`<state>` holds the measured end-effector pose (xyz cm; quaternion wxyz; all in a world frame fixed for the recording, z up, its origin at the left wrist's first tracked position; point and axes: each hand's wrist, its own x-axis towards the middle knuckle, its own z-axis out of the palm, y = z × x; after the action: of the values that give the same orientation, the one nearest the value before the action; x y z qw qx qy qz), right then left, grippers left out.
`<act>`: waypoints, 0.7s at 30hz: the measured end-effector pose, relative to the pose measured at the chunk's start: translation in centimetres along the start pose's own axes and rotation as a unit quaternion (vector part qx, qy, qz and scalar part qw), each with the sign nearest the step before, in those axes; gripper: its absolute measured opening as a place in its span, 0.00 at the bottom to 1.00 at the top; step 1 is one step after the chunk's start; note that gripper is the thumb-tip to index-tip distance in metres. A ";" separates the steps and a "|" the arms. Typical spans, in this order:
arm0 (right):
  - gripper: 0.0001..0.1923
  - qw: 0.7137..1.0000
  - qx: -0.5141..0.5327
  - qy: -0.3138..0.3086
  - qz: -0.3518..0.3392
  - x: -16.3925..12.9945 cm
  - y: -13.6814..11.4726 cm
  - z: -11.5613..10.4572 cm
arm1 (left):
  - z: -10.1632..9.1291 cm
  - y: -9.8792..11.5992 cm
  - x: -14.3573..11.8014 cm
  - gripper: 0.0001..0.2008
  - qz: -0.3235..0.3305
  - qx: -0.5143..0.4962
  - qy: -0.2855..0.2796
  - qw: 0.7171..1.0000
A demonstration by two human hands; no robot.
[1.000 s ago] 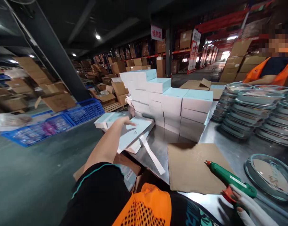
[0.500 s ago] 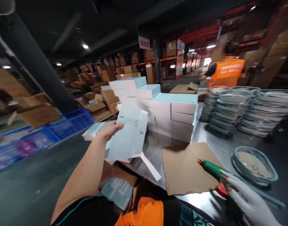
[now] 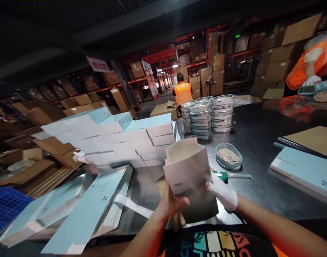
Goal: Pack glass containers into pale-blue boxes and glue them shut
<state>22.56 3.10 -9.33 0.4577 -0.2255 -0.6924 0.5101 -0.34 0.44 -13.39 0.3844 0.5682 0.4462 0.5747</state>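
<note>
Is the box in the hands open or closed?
Open. The box, held between the left hand and the gloved right hand, shows a gaping top with its brown inside visible and a flap standing up.

Pale blue flat cartons (image 3: 85, 210); white glove on right hand (image 3: 223, 194); seemingly grey-white folded box (image 3: 188, 171)

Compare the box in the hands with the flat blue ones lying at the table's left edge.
The held box is opened into a hollow sleeve, upright, its open end up; the flat boxes lie collapsed and overlapping. The held box shows white and grey faces, gripped by the left hand and gloved right hand; the flat boxes show light blue and nobody touches them. Both look like printed cardboard packaging.
</note>
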 end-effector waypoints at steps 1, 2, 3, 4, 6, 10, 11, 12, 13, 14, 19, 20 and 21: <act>0.51 1.000 0.010 -0.024 0.005 -0.4 -0.5 0.1 | 0.3 -0.3 0.7 0.55 0.030 0.044 0.067 0.996; 0.51 0.999 0.019 -0.033 0.010 -0.8 -0.9 0.2 | 0.6 -0.6 1.3 0.55 0.048 0.080 0.124 0.988; 0.50 0.999 0.023 -0.022 0.012 -1.0 -1.3 0.3 | 0.7 -0.9 1.7 0.54 0.060 0.105 0.164 0.979; 0.49 1.000 0.022 0.004 0.007 -1.1 -1.7 0.3 | 0.8 -1.3 1.9 0.54 0.074 0.120 0.178 0.974; 0.48 0.998 -0.002 0.067 -0.020 -0.9 -2.2 0.0 | 0.7 -2.1 1.7 0.54 0.123 0.137 0.161 0.970; 0.38 0.991 -0.047 0.126 -0.030 0.4 -2.7 -0.5 | 0.1 -2.7 0.4 0.36 0.230 0.169 0.073 0.956; 0.34 0.988 -0.057 0.145 -0.016 0.7 -2.6 -0.4 | 0.1 -2.6 0.1 0.32 0.243 0.165 0.052 0.954; 0.29 0.982 -0.070 0.174 -0.003 1.0 -2.5 -0.1 | 0.1 -2.4 -0.1 0.32 0.254 0.153 0.045 0.954; 0.24 0.974 -0.084 0.209 0.003 1.3 -2.3 0.2 | 0.3 -2.2 -0.2 0.34 0.267 0.137 0.053 0.952; 0.21 0.965 -0.095 0.243 -0.001 1.5 -2.1 0.6 | 0.4 -2.0 -0.3 0.37 0.282 0.125 0.071 0.948; 0.29 0.961 -0.074 0.260 -0.051 2.0 -0.7 0.3 | 0.0 -1.6 -1.2 0.30 0.331 0.218 0.070 0.915; 0.28 0.965 -0.101 0.242 -0.023 1.8 -0.5 -0.5 | -0.6 -1.4 -1.4 0.26 0.324 0.239 0.081 0.912; 0.26 0.964 -0.153 0.218 0.021 1.5 -0.1 -1.6 | -1.4 -1.1 -1.7 0.24 0.312 0.251 0.106 0.910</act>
<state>23.24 5.00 -8.54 0.5469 -0.4128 -0.6408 0.3463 -1.66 -0.91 -14.84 -0.0197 0.6918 0.4137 0.5916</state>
